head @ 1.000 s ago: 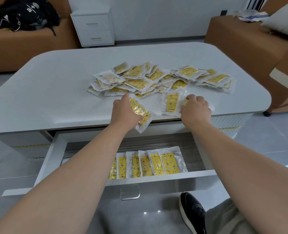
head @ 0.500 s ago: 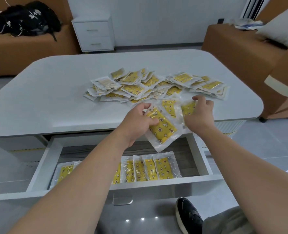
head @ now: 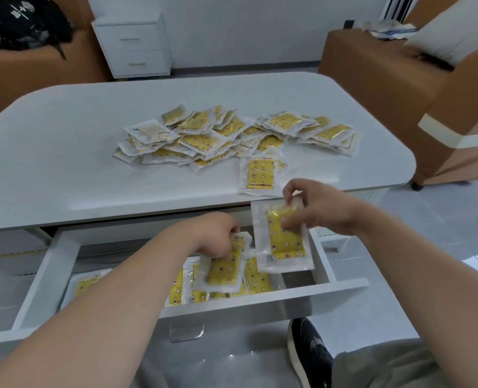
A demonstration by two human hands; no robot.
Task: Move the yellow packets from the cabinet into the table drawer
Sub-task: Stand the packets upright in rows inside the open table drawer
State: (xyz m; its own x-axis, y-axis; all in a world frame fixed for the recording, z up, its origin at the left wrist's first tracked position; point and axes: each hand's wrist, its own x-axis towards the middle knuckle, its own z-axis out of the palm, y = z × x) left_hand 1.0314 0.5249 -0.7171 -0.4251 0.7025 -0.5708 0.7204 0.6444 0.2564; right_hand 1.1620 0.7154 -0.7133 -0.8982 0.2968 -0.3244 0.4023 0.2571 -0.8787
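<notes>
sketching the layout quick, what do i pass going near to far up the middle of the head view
shoe → drawer front → drawer packets → lone packet → packet pile → cabinet

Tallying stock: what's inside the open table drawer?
Yellow packets lie in the drawer, one at its left end, more toward the right. The left forearm and the packets held by the left hand and right hand cover parts.
</notes>
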